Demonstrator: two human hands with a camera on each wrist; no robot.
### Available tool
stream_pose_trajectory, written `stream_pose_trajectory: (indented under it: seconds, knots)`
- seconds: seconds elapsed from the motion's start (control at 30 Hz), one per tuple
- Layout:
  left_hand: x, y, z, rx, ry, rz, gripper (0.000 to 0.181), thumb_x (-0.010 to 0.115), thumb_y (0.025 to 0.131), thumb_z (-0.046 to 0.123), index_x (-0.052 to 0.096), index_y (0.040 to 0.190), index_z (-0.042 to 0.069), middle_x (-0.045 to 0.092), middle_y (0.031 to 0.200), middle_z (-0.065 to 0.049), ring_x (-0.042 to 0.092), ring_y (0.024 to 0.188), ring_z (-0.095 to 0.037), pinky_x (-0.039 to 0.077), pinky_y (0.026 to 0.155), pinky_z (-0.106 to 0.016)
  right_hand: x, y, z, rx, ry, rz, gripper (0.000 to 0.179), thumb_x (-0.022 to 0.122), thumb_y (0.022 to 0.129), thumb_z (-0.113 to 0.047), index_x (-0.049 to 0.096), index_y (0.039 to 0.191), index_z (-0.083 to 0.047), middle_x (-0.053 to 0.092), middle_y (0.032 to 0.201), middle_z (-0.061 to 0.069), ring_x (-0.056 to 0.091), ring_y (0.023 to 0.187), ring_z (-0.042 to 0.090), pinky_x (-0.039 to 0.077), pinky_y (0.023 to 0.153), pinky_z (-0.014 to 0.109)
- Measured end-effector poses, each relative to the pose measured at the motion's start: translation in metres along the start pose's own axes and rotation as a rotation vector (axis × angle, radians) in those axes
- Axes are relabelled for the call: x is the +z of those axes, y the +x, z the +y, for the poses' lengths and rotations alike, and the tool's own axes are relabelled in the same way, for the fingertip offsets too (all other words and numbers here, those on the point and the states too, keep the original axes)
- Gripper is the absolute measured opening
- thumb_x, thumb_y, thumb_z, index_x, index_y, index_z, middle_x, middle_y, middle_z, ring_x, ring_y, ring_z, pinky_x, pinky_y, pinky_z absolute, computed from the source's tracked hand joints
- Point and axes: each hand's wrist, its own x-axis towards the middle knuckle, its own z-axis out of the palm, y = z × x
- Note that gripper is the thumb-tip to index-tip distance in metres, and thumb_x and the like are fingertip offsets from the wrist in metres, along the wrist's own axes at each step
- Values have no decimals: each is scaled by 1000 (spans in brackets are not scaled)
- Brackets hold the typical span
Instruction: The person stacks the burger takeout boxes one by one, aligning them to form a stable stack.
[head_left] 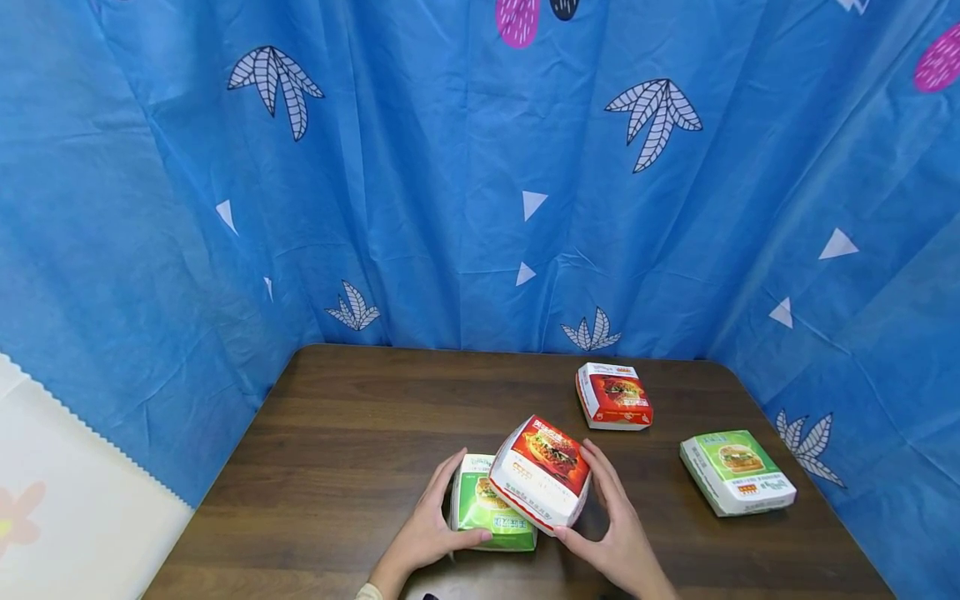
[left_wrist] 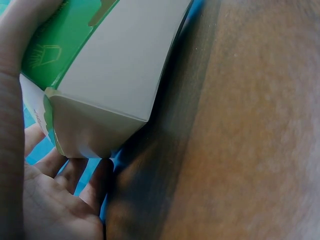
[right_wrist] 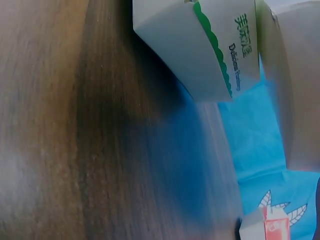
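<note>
Left hand [head_left: 427,533] wraps green burger box [head_left: 487,515] at near middle of wooden surface [head_left: 337,442]; fingers [head_left: 444,479] on far side, thumb along front edge. Right hand [head_left: 618,533] cups tilted red burger box [head_left: 546,472], fingers curved against its right side, thumb under near corner. Red box leans on green box's right edge, touching it. Second red box [head_left: 615,396] farther back, second green box [head_left: 737,471] at right, both well apart. Blue patterned curtain [head_left: 480,183] behind.
</note>
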Motion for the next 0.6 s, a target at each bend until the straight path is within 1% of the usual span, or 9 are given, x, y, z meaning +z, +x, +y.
stream_pose_trajectory:
  seconds: [0.13, 0.23, 0.3, 0.33, 0.37, 0.43, 0.47, 0.53, 0.6]
  knots:
    - [-1, 0, 1, -2, 1, -2, 119, 96, 69, 42, 28, 164, 22, 35, 164, 0, 37, 146, -22, 32, 119, -43, 3, 1, -2, -3, -55, -22, 104, 93, 76, -27, 33, 161, -25, 26, 169, 2, 28, 149, 1, 35, 110, 22]
    - [-1, 0, 1, -3, 2, -4, 119, 96, 69, 40, 28, 164, 19, 35, 164, 0, 38, 145, -22, 32, 119, -44, 5, 2, -4, 7, -102, -38, 103, 92, 76, -32, 33, 161, -29, 27, 168, -2, 27, 149, 2, 43, 112, 42]
    - [-1, 0, 1, -5, 0, -4, 120, 96, 68, 40, 28, 164, 19, 35, 164, 1, 38, 145, -21, 32, 119, -44, 6, 2, -4, 18, -111, -46, 102, 91, 77, -34, 33, 161, -31, 28, 168, -1, 26, 148, 3, 44, 108, 57]
    - [-1, 0, 1, -5, -1, -5, 120, 96, 68, 40, 28, 164, 18, 35, 164, 1, 38, 145, -21, 32, 119, -45, 6, 2, -5, 19, -112, -53, 102, 90, 77, -35, 33, 161, -31, 28, 168, -1, 26, 148, 3, 43, 106, 63]
    - [-1, 0, 1, -6, -2, -6, 120, 96, 68, 40, 28, 164, 18, 35, 164, 1, 38, 144, -21, 32, 119, -44, 7, 2, -5, 23, -104, -59, 101, 90, 77, -35, 32, 161, -32, 27, 169, -1, 25, 148, 3, 43, 106, 65]
    - [-1, 0, 1, -4, -5, -5, 120, 96, 68, 41, 28, 164, 18, 35, 163, 1, 39, 144, -20, 32, 119, -43, 7, 3, -6, 23, -82, -76, 100, 89, 79, -34, 32, 161, -32, 24, 169, -2, 26, 148, 4, 44, 108, 58]
    - [-1, 0, 1, -3, -7, -4, 120, 96, 68, 40, 28, 164, 20, 35, 163, 1, 39, 144, -20, 32, 119, -42, 7, 3, -6, 21, -69, -82, 100, 88, 80, -33, 32, 162, -32, 23, 169, -2, 26, 148, 3, 44, 110, 53]
    - [-1, 0, 2, -1, -8, -4, 119, 96, 68, 41, 28, 164, 19, 35, 163, 2, 39, 144, -20, 32, 119, -42, 7, 4, -6, 1, -34, -93, 100, 88, 81, -30, 30, 162, -30, 21, 169, -3, 27, 148, 2, 42, 113, 37]
    - [-1, 0, 2, 1, -5, -4, 119, 96, 69, 41, 28, 164, 19, 35, 163, 1, 38, 144, -20, 32, 119, -42, 9, 5, -5, -18, 16, -100, 100, 88, 81, -27, 30, 162, -26, 21, 169, 1, 26, 148, 1, 37, 112, 24]
